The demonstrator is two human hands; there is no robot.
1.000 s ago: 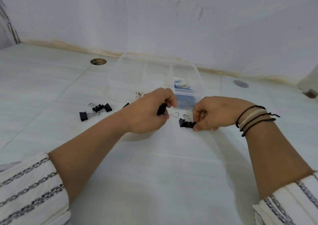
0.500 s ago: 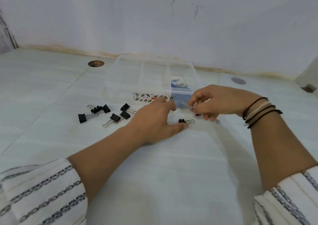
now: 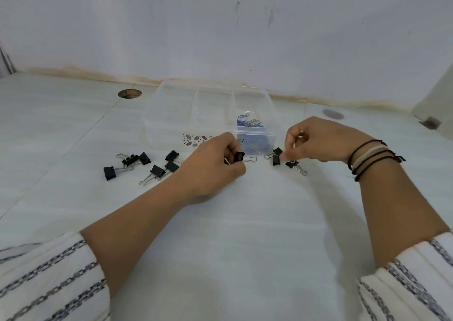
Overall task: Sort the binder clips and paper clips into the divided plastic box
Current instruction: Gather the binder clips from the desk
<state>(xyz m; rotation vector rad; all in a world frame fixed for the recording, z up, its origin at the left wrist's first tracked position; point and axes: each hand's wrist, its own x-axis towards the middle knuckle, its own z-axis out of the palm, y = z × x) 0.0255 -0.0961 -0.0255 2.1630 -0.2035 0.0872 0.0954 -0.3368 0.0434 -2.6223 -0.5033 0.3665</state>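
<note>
Head view, surface: white tabletop (image 3: 245,235) against a scuffed white wall (image 3: 220,26); a round cable hole (image 3: 130,93) sits far left, a grey disc (image 3: 333,114) far right.
Head view, box: your clear divided plastic box (image 3: 169,114) stands at the far centre with three compartments. The right one holds a heap of blue and silver paper clips (image 3: 248,123); the left and middle ones look bare.
Head view, left hand: your left hand (image 3: 210,163) pinches one black binder clip (image 3: 239,157) between thumb and fingers, its wire handles pointing right, just in front of the box.
Head view, right hand: your right hand (image 3: 316,139) is curled, fingertips pinching a second binder clip (image 3: 276,158). Something pale shows inside the fist; you cannot tell what.
Head view, loose stock: one small binder clip (image 3: 293,165) lies just beside your right hand; a scatter of about six binder clips (image 3: 147,165) lies left of your left hand, none yet in the box.
Risk, mixing: both held clips are nearest the paper-clip compartment; drop them there and the sort is spoiled. Aim for a bare compartment.
Risk, slip: a pinch on a clip's smooth body could let it spring loose.
Risk, sweep: your left forearm passes close by the scatter and could push those clips away.
Risk, box: the light box may slide if your knuckles bump its front wall.
</note>
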